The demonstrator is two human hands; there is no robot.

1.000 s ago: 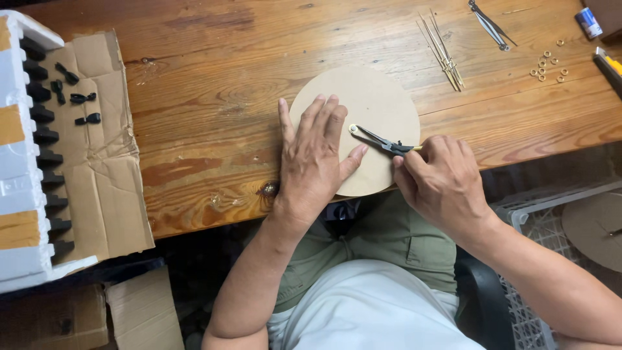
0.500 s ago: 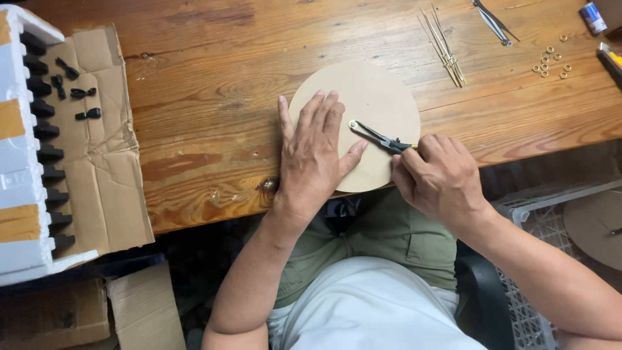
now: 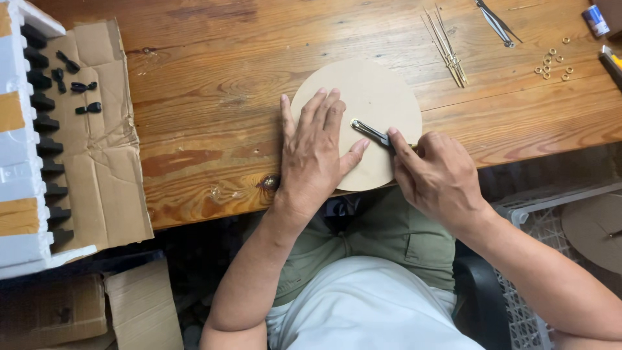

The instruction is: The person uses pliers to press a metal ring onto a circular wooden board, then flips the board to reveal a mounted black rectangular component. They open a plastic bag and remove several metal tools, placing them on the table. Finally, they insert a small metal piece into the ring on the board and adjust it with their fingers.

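Little has moved since the earlier frames: the right hand (image 3: pixel 437 178) has shifted slightly along the disc's lower right edge, and the left hand (image 3: pixel 315 152) stays flat. That left hand lies open, fingers spread narrow, palm pressing on the round tan disc (image 3: pixel 372 97) at the middle of the frame, near the table's (image 3: pixel 214 84) front edge. The right hand is closed around a dark metal tool (image 3: pixel 370 130), pinched between thumb and forefinger; the tool's far tip, with a small ring, rests on the disc just beside the left fingertips. At upper right lie thin metal rods (image 3: pixel 446 42), another metal tool (image 3: pixel 495 21) and a scatter of small brass rings (image 3: pixel 552 65). At left, a flattened cardboard sheet (image 3: pixel 97 149) carries a few small black parts (image 3: pixel 78 86), beside a white foam block (image 3: pixel 19 149) with a row of black pieces set in it. At lower right, a second disc (image 3: pixel 593 230) sits on a white crate (image 3: pixel 538 207).
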